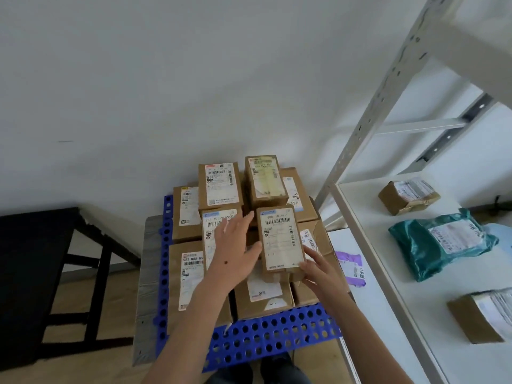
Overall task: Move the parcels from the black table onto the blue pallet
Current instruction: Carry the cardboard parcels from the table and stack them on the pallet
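Observation:
Several brown cardboard parcels with white labels are stacked on the blue perforated pallet (274,336). The topmost front parcel (279,239) lies on the stack. My left hand (235,245) is beside its left edge with fingers straight, the thumb touching the box side. My right hand (318,270) has straight fingers against the parcel's near right corner. The black table (30,261) stands at the left; no parcels show on its visible part.
A white metal shelf rack (388,245) stands close on the right, holding two brown boxes, a green bag (440,242) and a purple bag (350,267) lower down. A white wall is behind the pallet. Wooden floor shows between table and pallet.

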`<action>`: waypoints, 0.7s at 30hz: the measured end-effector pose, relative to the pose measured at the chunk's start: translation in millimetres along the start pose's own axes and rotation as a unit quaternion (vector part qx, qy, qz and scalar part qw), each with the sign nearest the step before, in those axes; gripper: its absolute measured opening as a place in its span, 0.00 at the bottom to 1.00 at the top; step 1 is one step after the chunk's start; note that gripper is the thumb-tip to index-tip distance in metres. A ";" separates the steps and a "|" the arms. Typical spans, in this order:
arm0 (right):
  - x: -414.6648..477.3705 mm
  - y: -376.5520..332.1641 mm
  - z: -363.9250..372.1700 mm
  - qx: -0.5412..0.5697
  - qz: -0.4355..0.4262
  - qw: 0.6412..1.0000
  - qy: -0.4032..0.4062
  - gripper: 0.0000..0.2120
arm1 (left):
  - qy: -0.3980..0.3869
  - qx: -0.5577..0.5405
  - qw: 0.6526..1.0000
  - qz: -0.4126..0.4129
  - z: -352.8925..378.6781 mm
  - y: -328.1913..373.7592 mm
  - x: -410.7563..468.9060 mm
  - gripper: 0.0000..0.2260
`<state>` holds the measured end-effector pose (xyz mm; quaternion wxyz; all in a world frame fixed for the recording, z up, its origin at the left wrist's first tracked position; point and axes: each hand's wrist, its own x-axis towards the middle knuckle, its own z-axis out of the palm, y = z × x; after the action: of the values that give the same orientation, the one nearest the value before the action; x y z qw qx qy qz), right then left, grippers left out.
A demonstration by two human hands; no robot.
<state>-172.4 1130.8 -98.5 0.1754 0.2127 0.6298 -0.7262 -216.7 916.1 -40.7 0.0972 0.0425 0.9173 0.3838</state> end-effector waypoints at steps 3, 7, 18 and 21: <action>8.5 -2.7 -6.8 -0.012 0.005 1.000 -0.021 0.20 | 0.077 -0.003 0.997 -0.019 -1.8 -5.8 9.5 0.30; 19.4 -1.8 -17.8 -0.007 0.016 0.999 -0.050 0.25 | 0.121 -0.005 0.991 -0.054 -6.2 -16.7 16.5 0.36; 44.0 -10.0 -18.8 0.000 0.016 0.993 -0.119 0.28 | 0.117 -0.309 0.912 -0.242 -8.1 -62.2 18.7 0.43; 48.0 -15.1 -16.7 -0.010 0.009 0.992 -0.128 0.30 | 0.097 -0.405 0.856 -0.306 0.6 -67.4 17.8 0.33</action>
<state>-219.6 1150.1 -113.2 0.2636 0.1217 0.6071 -0.7397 -234.2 871.9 -91.8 0.1292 -0.3210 0.6523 0.6744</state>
